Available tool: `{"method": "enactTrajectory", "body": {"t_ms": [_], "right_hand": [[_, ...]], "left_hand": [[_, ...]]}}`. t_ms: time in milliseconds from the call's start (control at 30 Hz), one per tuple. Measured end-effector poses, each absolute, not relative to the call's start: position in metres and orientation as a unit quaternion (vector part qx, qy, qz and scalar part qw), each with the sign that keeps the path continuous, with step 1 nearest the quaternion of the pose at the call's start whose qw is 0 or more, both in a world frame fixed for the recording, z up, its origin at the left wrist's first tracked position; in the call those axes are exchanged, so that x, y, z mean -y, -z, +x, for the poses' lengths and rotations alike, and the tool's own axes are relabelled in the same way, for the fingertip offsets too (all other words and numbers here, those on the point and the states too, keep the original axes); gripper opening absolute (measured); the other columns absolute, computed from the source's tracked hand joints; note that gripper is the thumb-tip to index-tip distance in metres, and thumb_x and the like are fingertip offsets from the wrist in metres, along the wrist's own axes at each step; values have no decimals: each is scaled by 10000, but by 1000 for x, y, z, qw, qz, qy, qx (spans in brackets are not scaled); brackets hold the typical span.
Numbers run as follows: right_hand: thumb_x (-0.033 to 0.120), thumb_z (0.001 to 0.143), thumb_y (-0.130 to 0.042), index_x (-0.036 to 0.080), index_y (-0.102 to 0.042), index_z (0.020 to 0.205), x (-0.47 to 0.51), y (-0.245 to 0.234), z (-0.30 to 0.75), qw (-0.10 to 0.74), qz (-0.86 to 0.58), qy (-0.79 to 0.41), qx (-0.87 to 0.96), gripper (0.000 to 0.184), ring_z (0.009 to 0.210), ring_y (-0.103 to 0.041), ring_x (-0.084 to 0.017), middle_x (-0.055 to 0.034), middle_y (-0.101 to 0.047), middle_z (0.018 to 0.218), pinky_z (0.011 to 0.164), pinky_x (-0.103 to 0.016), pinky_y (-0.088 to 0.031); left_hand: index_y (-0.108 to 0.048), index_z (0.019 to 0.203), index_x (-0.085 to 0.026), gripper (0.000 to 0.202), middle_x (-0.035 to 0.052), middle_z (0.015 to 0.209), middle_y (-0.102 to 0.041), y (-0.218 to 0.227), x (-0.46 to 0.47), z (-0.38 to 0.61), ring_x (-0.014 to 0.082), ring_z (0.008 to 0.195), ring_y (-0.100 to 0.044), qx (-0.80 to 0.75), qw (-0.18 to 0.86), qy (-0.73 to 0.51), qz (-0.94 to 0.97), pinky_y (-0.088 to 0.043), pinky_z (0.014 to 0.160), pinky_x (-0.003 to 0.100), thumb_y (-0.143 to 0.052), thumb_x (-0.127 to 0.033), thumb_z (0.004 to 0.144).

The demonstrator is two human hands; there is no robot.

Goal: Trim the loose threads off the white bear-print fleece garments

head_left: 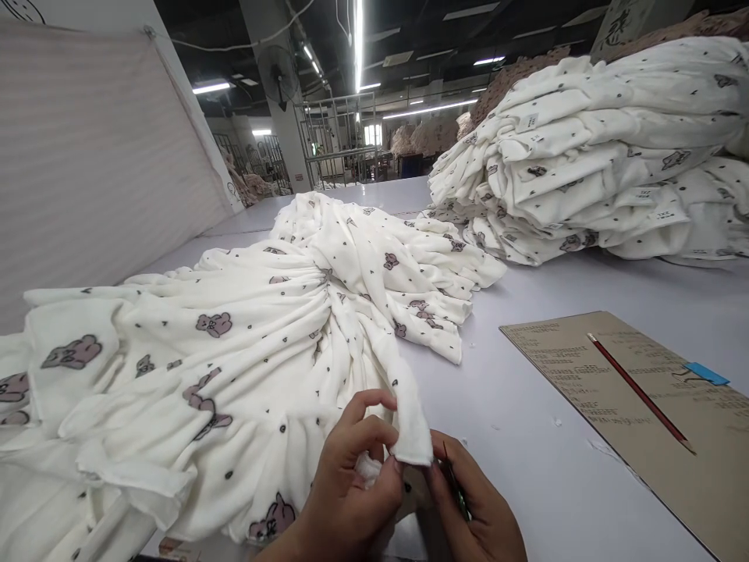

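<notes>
A white plush garment [257,343] printed with mauve bears and small dark marks lies gathered in front of me, its folds converging at a bunched spot. My left hand [354,476] is closed on a narrow end of its cloth, thumb and fingers pinching the hem. Just to the right, my right hand [483,507] is also closed, its fingertips touching the corner of that same end. Inside its curled fingers sits a slim, small dark tool [455,485], mostly hidden, with a thin tip sticking up; its exact kind does not show.
Folded matching garments [585,148] with white labels are piled at the back right. On the pale table [485,406] lies a brown board with handwriting [562,375], a red-and-black pencil [640,393] and a blue binder clip [706,373]. A pinkish cloth screen [105,148] rises at left.
</notes>
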State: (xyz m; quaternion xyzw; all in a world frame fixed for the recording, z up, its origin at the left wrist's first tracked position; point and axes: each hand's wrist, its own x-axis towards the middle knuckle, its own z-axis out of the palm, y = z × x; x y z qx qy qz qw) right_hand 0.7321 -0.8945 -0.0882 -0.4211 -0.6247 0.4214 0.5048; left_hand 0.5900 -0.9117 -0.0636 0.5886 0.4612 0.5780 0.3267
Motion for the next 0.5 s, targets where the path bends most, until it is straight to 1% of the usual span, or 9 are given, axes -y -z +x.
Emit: {"method": "enactTrajectory", "body": {"t_ms": [33,100,167,200,233,300,333,433,500], "right_hand": [[411,801,-572,230,-659,901,893,86,734,502,-435,-434,608,224,812,-606,-150,3,-652,850,704,-164,-471],[443,791,-575,215,-640,799,891,81,739,505,-462,-441,581,238,681,-591,-134,22,-614,704,607,-155,-471],[461,797,-563,203,-613,735,888,78,744,511,-476,-438,566,270,614,-558,-125,30,-568,634,558,-160,-461],[470,797,-559,201,-599,717,887,77,747,511,-480,-442,560,284,595,-544,-124,31,-546,616,541,-168,-459],[482,791,-562,200,-584,702,885,76,748,508,-483,-449,554,297,576,-532,-123,34,-524,601,526,-176,-457],[513,776,-561,202,-562,688,882,76,750,497,-489,-460,550,322,556,-521,-125,35,-504,594,509,-193,-461],[525,774,-554,204,-558,693,881,77,750,490,-491,-463,551,331,561,-527,-132,32,-509,601,514,-204,-468],[505,769,-571,211,-575,765,882,77,749,473,-505,-455,561,294,634,-566,-148,18,-576,675,568,-206,-483],[448,765,-601,233,-579,846,887,76,747,478,-524,-398,582,231,690,-586,-145,16,-612,781,619,-194,-482]], "left_hand": [[-505,671,-151,112,80,966,-528,65,911,587,141,718,-485,-465,326,-584,580,-381,669,235,-515,-214,763],[-477,685,-162,170,34,793,-514,66,910,579,131,663,-446,-469,349,-597,549,-371,632,224,-500,-280,804],[-456,736,-175,197,-25,650,-418,64,908,570,111,586,-380,-460,414,-580,530,-339,560,197,-487,-345,830],[-462,770,-177,201,-35,647,-402,63,908,567,104,578,-367,-451,448,-552,539,-327,544,188,-516,-364,818],[-481,799,-174,214,-32,667,-417,61,908,564,102,591,-377,-441,477,-514,559,-326,548,185,-567,-369,787],[-542,838,-156,253,-14,711,-475,58,908,563,111,636,-418,-427,523,-435,596,-338,576,188,-650,-355,726],[-565,823,-142,259,-6,714,-493,58,908,565,117,650,-433,-427,540,-418,593,-343,586,192,-662,-357,716],[-566,752,-117,300,-7,654,-490,61,910,572,110,612,-436,-446,583,-451,508,-347,570,192,-628,-411,744],[-552,732,-117,324,-13,639,-484,65,910,577,101,599,-431,-451,597,-471,467,-349,565,187,-633,-430,741]]}}
